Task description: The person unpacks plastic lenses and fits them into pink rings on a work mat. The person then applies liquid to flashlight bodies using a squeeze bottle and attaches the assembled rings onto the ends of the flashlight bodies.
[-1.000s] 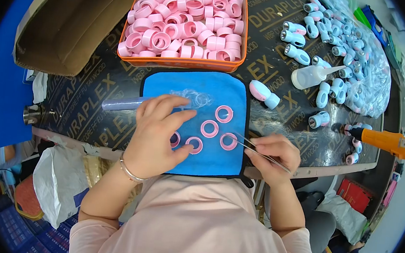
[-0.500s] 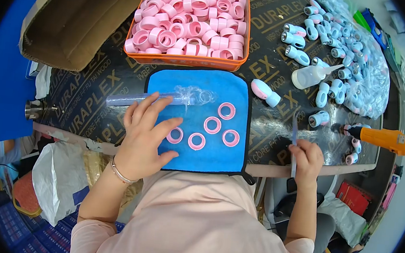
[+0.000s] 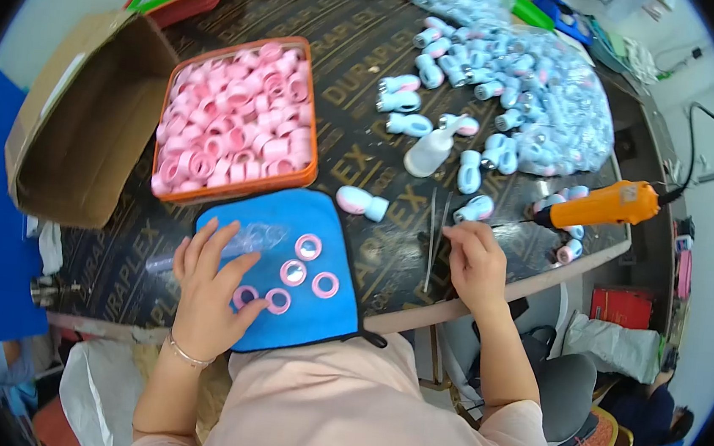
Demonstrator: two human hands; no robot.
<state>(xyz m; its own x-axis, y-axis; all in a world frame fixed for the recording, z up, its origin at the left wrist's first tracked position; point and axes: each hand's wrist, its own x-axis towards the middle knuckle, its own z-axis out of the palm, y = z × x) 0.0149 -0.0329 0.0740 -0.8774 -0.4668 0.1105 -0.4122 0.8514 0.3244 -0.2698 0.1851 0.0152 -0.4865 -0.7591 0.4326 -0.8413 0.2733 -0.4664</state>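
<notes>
Pink rings [image 3: 292, 273] lie within the blue cloth's [image 3: 314, 325] black edge, under and beside the spread left hand [image 3: 213, 295]; right hand [image 3: 477, 263], near the table's [image 3: 391, 264] front edge, adjoins tweezers [image 3: 430, 246], grip unclear.

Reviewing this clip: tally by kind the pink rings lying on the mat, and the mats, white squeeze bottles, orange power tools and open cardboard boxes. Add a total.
Pink rings on the mat: 5
Blue mat: 1
White squeeze bottle: 1
Orange power tool: 1
Open cardboard box: 1
Total: 9
</notes>
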